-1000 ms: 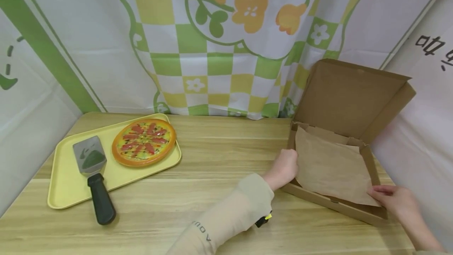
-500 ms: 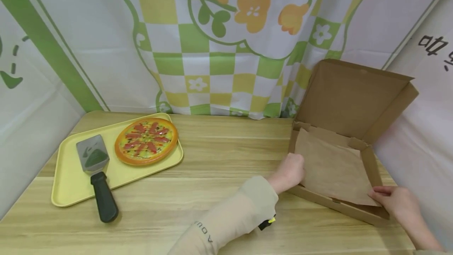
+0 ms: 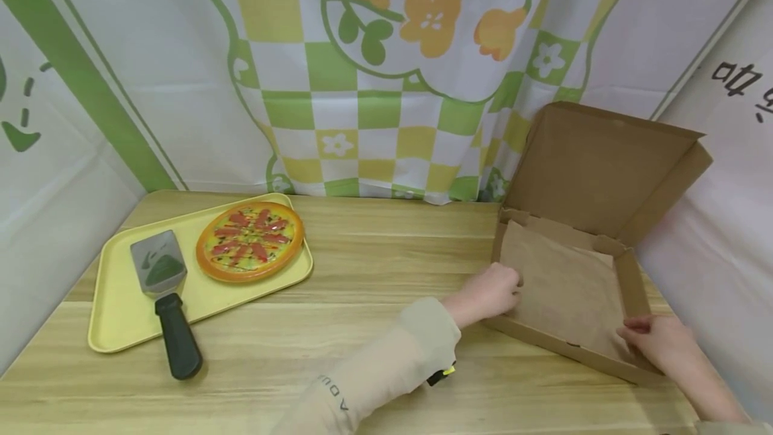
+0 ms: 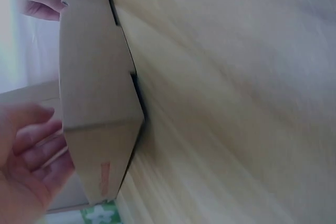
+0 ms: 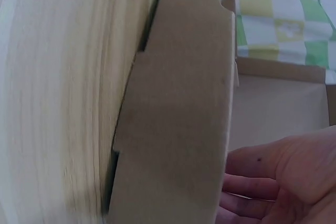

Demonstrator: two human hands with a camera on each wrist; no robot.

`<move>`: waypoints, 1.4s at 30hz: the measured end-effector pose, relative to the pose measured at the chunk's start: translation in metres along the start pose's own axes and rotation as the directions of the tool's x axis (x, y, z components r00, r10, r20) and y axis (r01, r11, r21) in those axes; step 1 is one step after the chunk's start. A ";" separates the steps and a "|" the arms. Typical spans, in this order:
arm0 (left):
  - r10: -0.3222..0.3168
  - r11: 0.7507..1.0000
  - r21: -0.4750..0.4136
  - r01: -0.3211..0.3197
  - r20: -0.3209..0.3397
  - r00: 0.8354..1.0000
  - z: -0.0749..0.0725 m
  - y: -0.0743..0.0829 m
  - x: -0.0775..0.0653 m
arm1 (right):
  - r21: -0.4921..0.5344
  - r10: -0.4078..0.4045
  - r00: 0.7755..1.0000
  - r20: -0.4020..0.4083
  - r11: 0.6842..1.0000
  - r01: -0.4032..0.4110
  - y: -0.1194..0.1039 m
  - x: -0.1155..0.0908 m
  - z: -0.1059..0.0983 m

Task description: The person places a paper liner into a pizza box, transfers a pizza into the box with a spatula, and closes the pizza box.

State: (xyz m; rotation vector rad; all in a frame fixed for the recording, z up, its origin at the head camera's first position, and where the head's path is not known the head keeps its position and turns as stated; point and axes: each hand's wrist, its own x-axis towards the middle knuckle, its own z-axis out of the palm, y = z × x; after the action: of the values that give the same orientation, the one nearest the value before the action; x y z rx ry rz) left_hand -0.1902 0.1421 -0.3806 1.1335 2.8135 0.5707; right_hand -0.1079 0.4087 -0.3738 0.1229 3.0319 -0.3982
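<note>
A brown sheet of paper (image 3: pixel 561 287) lies in the open cardboard pizza box (image 3: pixel 580 353) at the right of the head view. My left hand (image 3: pixel 492 293) reaches over the box's left front corner, fingertips by the paper's left edge. In the left wrist view its fingers (image 4: pixel 39 153) are loosely bent, thumb apart from them, tips partly behind the box wall. At the right front corner, my right hand (image 3: pixel 661 341) dips inside, by the paper's right edge. The right wrist view shows its fingers (image 5: pixel 249 187) relaxed, with the tips hidden behind the front wall.
A yellow tray (image 3: pixel 115 321) on the left of the wooden table (image 3: pixel 362 247) carries a pizza (image 3: pixel 249 242) and a spatula (image 3: pixel 166 287), whose black handle overhangs the tray's edge. The box's raised lid (image 3: pixel 604 166) stands near the checked curtain (image 3: pixel 377 109).
The paper's front right corner has gone down into the box, and my right hand has moved slightly inward and let it go. My left hand has shifted slightly over the corner, its fingers loosened.
</note>
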 end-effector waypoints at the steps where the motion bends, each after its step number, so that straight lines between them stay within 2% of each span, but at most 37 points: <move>1: 0.034 0.999 0.024 -0.034 0.017 0.999 -0.001 -0.002 -0.001 | -0.005 -0.009 1.000 0.004 1.000 0.010 -0.003 0.001 0.001; 4: 0.122 0.988 0.091 -0.128 0.068 0.990 -0.005 -0.007 -0.004 | 0.006 -0.035 0.999 0.003 0.999 0.035 -0.013 0.003 0.002; 7: 0.183 0.972 0.129 -0.197 0.110 0.977 -0.009 -0.010 -0.007 | 0.005 -0.039 0.999 0.009 0.999 0.039 -0.023 0.005 0.002; 12: 0.226 0.958 0.146 -0.249 0.154 0.962 -0.017 -0.017 -0.012 | -0.025 -0.059 0.995 0.084 0.998 0.061 -0.040 0.011 0.004; 19: 0.264 0.942 0.167 -0.290 0.158 0.951 -0.030 -0.030 -0.022 | -0.029 -0.098 0.985 0.141 0.994 0.103 -0.062 0.016 0.006; 28: 0.213 0.949 0.201 -0.242 0.155 0.965 -0.047 -0.051 -0.043 | -0.027 -0.086 0.971 0.221 0.995 0.095 -0.091 0.023 -0.004; 34: 0.184 0.953 0.207 -0.219 0.174 0.967 -0.059 -0.062 -0.058 | -0.045 -0.146 0.975 0.169 0.987 0.156 -0.108 0.025 -0.007; 42: 0.105 0.983 0.124 -0.134 0.212 0.972 -0.071 -0.083 -0.081 | -0.069 -0.197 0.972 0.130 0.976 0.207 -0.133 0.029 -0.012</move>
State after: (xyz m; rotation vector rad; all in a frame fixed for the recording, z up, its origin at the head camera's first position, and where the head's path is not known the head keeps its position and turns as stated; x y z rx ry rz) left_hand -0.1991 0.0096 -0.3507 1.3109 2.6562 0.2510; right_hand -0.1491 0.2860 -0.3315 -0.2096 2.9421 -0.2823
